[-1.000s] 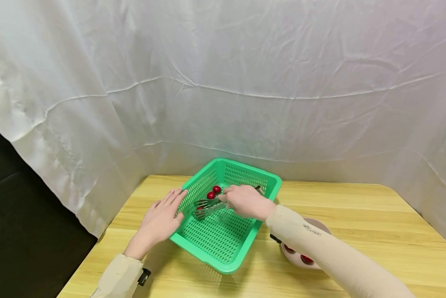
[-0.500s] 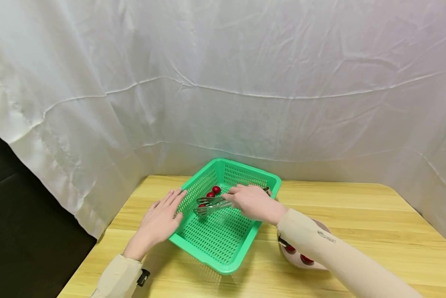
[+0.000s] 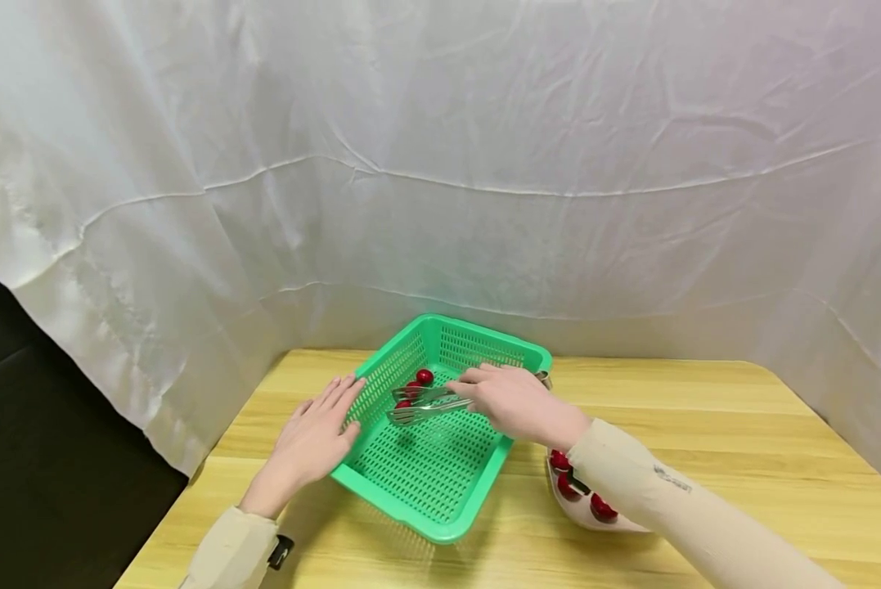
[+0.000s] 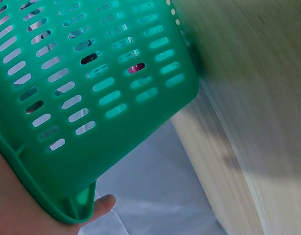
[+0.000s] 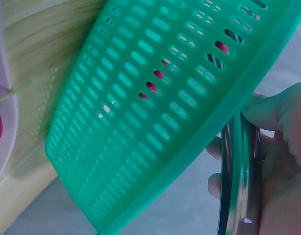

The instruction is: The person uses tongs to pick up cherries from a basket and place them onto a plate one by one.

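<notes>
My right hand (image 3: 521, 402) grips metal tongs (image 3: 440, 406) over the green plastic basket (image 3: 451, 528). A red cherry (image 3: 404, 404) shows between the tong tips; whether they pinch it is hard to tell. Two more cherries (image 3: 424, 377) lie by the basket's far left wall. In the right wrist view, my thumb and fingers close round the tongs (image 5: 234, 196) just outside the rim. My left hand (image 3: 315, 442) rests on the basket's left rim with its fingers extended. The left wrist view shows the slotted basket wall (image 4: 57, 103) close up.
A pale pink bowl (image 3: 583, 513) with several cherries stands right of the basket, partly hidden under my right forearm. The wooden table (image 3: 720, 442) ends at a white curtain (image 3: 484, 204) behind and at the sides. A dark surface (image 3: 50, 458) lies at far left.
My right hand and the tongs have shifted slightly right, and the tong tips have drawn closer together around the cherry. More of the bowl shows. The left hand stays on the rim.
</notes>
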Motion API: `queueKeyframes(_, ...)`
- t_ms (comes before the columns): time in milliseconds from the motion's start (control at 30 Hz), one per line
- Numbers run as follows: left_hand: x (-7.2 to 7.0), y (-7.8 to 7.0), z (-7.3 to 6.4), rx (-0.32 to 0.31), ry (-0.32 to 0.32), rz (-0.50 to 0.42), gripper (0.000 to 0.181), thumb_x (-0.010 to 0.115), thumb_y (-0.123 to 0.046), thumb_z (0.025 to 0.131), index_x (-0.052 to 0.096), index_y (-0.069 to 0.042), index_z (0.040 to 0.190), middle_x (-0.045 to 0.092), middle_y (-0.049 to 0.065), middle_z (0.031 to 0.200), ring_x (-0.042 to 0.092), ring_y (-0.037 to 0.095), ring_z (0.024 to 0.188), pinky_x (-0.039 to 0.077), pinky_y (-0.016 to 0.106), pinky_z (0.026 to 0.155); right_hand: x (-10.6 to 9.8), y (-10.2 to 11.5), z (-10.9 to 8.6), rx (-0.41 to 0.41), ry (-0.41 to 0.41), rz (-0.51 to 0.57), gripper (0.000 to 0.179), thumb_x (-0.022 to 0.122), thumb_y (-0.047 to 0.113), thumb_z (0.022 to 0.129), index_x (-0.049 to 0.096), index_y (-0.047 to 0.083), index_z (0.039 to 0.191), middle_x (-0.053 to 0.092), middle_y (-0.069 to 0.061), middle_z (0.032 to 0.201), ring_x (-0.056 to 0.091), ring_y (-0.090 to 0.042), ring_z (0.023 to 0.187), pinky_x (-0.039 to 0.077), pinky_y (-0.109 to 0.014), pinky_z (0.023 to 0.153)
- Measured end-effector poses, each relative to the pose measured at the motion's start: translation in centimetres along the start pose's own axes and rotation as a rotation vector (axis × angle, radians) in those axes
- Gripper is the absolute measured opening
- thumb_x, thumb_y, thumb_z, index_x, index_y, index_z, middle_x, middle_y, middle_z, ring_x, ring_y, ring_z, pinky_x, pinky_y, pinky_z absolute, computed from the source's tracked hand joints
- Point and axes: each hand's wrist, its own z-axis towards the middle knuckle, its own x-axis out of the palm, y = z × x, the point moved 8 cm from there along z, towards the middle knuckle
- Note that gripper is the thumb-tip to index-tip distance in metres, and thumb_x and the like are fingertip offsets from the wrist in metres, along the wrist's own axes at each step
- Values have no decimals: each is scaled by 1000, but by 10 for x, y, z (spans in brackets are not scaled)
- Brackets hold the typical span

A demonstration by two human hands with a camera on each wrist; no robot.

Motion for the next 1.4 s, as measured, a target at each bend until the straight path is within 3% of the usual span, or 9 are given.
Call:
queueKeyframes(233, 2, -1, 0, 1, 11, 0, 62, 52, -25, 98, 31, -13, 155, 25, 10, 160, 22, 33, 146, 20, 63, 112, -8, -5, -9, 46, 2, 21, 48, 71, 17, 91, 60, 17, 138, 63, 2, 125, 58, -17, 112, 55, -33, 83)
queueKeyframes(533, 0, -1, 0, 13, 30, 15, 61, 50, -25, 99, 30, -11, 155, 23, 11, 160, 21, 34, 146, 21, 63, 112, -25, -9, -25, 32, -70, 2, 47, 71, 15, 91, 59, 16, 136, 63, 0, 125, 59, -19, 109, 54, -33, 75)
queueKeyframes(767, 0, 1, 1, 19, 33, 19, 62, 49, -26, 99, 30, -11, 155, 23, 11, 160, 20, 35, 146, 21, 63, 112, -34, -12, -36, 60, -86, 17, 48, 70, 15, 92, 58, 14, 139, 61, -1, 128, 57, -21, 113, 54, -37, 78)
queueKeyframes(1100, 0, 2, 0, 18, 36, 16, 61, 49, -26, 99, 30, -11, 155, 22, 11, 160, 20, 35, 146, 20, 64, 112, -46, -18, -53, 74, -136, 11, 49, 69, 11, 91, 58, 14, 139, 61, -2, 128, 59, -20, 111, 54, -36, 72)
queueKeyframes(1400, 0, 3, 0, 16, 35, 13, 60, 50, -26, 100, 31, -12, 155, 22, 11, 161, 19, 34, 146, 19, 64, 112, -53, -23, -73, 107, -161, 45, 51, 71, 12, 91, 57, 14, 140, 60, 0, 130, 62, -18, 97, 48, -28, 60)
